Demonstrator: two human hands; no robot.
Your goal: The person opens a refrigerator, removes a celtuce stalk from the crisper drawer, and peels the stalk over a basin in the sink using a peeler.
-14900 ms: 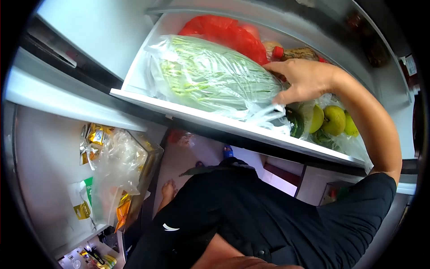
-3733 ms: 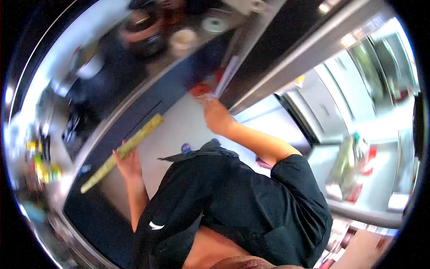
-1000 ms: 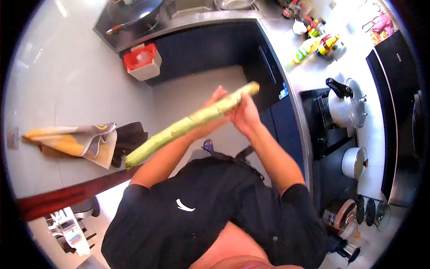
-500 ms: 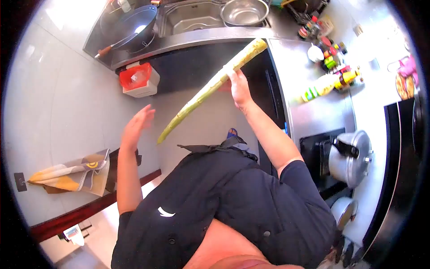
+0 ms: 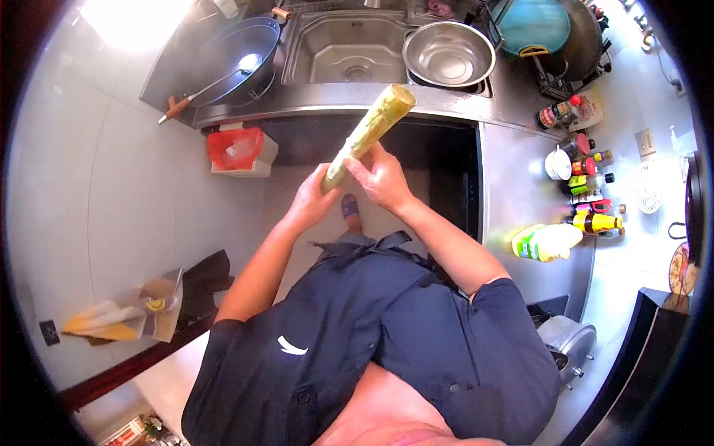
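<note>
My left hand (image 5: 306, 199) wraps around the low part of a long green stem (image 5: 367, 134), and my right hand (image 5: 381, 177) holds it a little higher, with the thumb along its side. The stem is tilted in front of my body, its thick cut end pointing up toward the counter edge (image 5: 327, 98); if they touch, I cannot tell. In my judgement, the present step is handling the stem in the air, and any further move calls for a steady grip of both hands. Just beyond, on the left, is a bin (image 5: 262, 162) with a red bag. Farther, the metal bowl (image 5: 448, 56) sits over the right corner of the sink (image 5: 306, 59), so it narrows the way there. To the left, a ladle (image 5: 212, 86) leans in the dark pan (image 5: 212, 58), its handle sticking out past the edge.
</note>
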